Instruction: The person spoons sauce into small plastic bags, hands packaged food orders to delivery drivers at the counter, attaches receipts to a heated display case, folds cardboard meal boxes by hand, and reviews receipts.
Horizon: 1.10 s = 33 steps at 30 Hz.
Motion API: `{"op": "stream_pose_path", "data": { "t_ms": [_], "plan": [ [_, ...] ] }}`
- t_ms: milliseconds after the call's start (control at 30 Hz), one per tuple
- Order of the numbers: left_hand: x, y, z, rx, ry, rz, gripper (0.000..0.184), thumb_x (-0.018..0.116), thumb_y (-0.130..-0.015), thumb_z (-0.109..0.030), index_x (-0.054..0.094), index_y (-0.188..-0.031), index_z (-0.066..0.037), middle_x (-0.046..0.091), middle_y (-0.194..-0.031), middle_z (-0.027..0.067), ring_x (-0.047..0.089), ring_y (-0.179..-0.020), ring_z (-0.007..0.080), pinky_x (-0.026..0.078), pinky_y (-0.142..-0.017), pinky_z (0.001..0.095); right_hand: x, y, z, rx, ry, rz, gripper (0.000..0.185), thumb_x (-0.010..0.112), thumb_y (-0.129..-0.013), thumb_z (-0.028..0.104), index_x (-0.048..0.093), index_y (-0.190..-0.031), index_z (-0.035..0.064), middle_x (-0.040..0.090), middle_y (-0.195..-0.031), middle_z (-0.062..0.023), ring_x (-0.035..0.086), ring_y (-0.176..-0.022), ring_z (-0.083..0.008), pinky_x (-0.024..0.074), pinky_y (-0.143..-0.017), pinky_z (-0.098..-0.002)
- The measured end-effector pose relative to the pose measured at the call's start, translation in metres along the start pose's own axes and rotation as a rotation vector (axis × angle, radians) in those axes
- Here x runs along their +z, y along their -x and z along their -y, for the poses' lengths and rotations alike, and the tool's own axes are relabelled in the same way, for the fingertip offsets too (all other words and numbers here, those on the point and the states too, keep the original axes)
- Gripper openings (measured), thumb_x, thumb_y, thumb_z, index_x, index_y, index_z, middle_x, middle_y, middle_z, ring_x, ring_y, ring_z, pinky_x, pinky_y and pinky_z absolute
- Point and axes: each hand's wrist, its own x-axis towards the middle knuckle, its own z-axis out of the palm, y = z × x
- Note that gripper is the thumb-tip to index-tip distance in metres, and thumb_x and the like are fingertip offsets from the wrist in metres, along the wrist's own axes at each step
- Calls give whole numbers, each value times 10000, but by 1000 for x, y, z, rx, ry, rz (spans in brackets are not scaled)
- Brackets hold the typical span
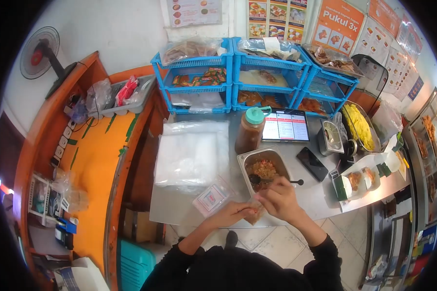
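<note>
A small clear plastic bag (255, 216) with brownish contents hangs between my two hands at the front edge of the metal table. My left hand (233, 214) is closed on its left side, a bit of red showing at the fingertips. Pinched at the bag's top is my right hand (282, 200), its fingertips partly hidden. Just behind my hands sits a metal container (244, 160) of chopped reddish-brown food (264, 169), a black spoon (277, 181) lying across it. Left of it are a packet of small printed bags (212, 196) and stacked clear plastic bags (189, 157).
Behind the container stand a green-lidded bottle (250, 132) and a tablet (286, 126). A phone (311, 164), open food boxes (357, 184) and a tray of yellow food (358, 125) are on the right. Blue stacked baskets (196, 89) line the back.
</note>
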Motion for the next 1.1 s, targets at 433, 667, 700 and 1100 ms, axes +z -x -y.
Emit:
{"op": "stream_pose_path", "data": {
  "t_ms": [433, 667, 700, 1100],
  "plan": [
    [1, 0, -20, 241, 352, -471, 117, 491, -849, -87, 508, -903, 15, 598, -892, 78, 565, -801, 89, 449, -708, 214, 2, 26, -8, 649, -981, 63, 407, 610, -707, -41, 487, -1088, 31, 565, -782, -26, 535, -740, -83, 423, -736, -238],
    [-1, 2, -31, 317, -42, -519, 45, 564, -748, -13, 523, -743, 4, 569, -771, 52, 560, -755, 100, 450, -683, 218, 4, 33, -15, 649, -1093, 54, 741, 614, -659, -124, 245, -1266, 86, 531, -748, -35, 523, -757, -97, 403, -759, -246],
    [-2, 3, -33, 332, -131, -514, 57, 577, -721, 2, 520, -714, 4, 562, -746, 55, 557, -735, 103, 450, -675, 220, 4, 32, -13, 647, -1096, 55, 741, 614, -659, -124, 245, -1266, 86, 531, -748, -35, 523, -757, -97, 403, -759, -246],
    [4, -4, -28, 296, -38, -457, 101, 602, -682, -7, 533, -756, 2, 563, -722, 49, 550, -693, 84, 456, -661, 222, 16, 33, -11, 445, -1094, 119, 880, 553, -708, -100, -26, -1337, 106, 529, -769, -57, 527, -785, -137, 388, -808, -284]
  ]
}}
